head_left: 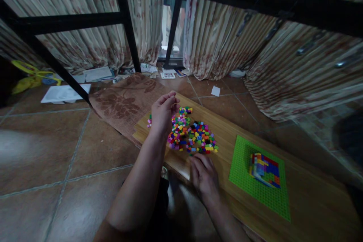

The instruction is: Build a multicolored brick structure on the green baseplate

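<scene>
Loose toy bricks point(198, 136) in many colours lie in a spread heap on the wooden table. Above the heap's left part, my left hand point(163, 112) is raised with its fingers curled and pinched together; what they hold, if anything, is too small to tell. My right hand point(204, 176) is closed at the near edge of the heap, a small dark green brick showing at its fingertips. To the right lies a green baseplate point(241, 162), carrying a low multicoloured brick build point(265, 170) with red, blue, yellow and orange parts.
The wooden table point(309, 193) runs from centre to lower right. A patterned brown mat point(121, 102) covers floor beyond its left end. Black metal framing point(124, 19) stands ahead, before curtains point(215, 38). A white tray point(65, 93) and papers point(98, 73) lie on the tiled floor.
</scene>
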Action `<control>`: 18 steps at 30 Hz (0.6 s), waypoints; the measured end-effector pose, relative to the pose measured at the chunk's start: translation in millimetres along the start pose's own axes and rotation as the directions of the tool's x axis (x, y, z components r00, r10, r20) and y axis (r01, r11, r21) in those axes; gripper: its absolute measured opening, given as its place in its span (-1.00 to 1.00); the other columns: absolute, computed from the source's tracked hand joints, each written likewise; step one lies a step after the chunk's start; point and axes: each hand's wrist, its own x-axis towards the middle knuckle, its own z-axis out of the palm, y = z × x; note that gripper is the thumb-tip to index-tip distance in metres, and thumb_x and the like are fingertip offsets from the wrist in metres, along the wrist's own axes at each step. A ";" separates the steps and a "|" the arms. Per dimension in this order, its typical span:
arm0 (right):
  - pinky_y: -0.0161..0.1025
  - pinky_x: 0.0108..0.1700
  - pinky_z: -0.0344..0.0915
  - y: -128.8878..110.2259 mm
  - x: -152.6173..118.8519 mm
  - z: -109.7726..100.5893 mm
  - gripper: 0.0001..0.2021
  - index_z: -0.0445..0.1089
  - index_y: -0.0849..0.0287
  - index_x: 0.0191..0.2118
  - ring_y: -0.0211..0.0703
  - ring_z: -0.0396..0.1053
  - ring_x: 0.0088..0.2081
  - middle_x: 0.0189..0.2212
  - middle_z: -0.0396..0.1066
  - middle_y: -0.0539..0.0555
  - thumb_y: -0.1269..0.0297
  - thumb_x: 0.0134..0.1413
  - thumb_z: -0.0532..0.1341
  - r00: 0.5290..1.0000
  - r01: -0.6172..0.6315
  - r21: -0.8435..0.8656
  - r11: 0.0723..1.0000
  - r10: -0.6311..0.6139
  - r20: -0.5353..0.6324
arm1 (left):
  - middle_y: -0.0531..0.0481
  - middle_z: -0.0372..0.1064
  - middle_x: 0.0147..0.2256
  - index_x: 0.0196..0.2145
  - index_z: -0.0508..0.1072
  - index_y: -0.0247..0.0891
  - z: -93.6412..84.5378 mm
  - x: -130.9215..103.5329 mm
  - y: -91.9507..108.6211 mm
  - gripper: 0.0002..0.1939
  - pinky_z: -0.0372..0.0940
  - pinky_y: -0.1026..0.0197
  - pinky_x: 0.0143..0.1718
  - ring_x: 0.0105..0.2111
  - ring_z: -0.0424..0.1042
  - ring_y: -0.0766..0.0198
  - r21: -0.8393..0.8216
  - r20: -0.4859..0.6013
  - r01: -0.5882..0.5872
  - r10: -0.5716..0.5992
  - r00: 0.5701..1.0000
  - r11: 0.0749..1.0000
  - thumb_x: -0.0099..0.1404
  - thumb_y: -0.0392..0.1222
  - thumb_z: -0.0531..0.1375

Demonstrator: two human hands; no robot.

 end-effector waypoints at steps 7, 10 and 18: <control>-0.10 -0.05 0.31 3.8 2.4 -10.5 -0.77 0.46 0.13 -0.09 -0.05 0.29 -0.09 -0.12 0.37 0.13 0.40 0.23 0.09 0.993 -0.095 -0.098 0.991 0.087 -0.077 | 0.11 0.37 -0.51 -0.30 0.43 -0.35 -0.9 0.1 0.2 -0.83 0.24 0.45 -0.52 -0.62 0.32 0.52 -0.013 0.010 -0.009 0.009 1.000 1.000 0.08 -0.30 0.24; -0.01 -0.01 0.29 7.7 22.3 -11.2 -0.75 0.46 0.11 -0.06 0.03 0.24 -0.04 -0.01 0.30 0.16 0.39 0.18 0.14 0.994 -0.106 -0.187 0.977 0.108 0.001 | 0.11 0.37 -0.51 -0.29 0.43 -0.35 -0.4 -1.2 -0.9 -0.82 0.24 0.44 -0.52 -0.61 0.33 0.51 0.003 0.022 -0.002 0.002 1.000 1.000 0.08 -0.30 0.23; 0.01 0.02 0.25 -0.3 49.3 -13.5 -0.85 0.45 0.13 -0.27 0.06 0.24 -0.03 0.00 0.32 0.19 0.42 0.17 0.12 0.979 -0.153 -0.150 0.977 0.170 0.108 | 0.09 0.36 -0.46 -0.26 0.42 -0.32 4.1 -2.4 -3.7 -0.83 0.25 0.40 -0.48 -0.57 0.30 0.48 0.179 0.088 -0.057 0.042 0.995 0.982 0.15 -0.28 0.17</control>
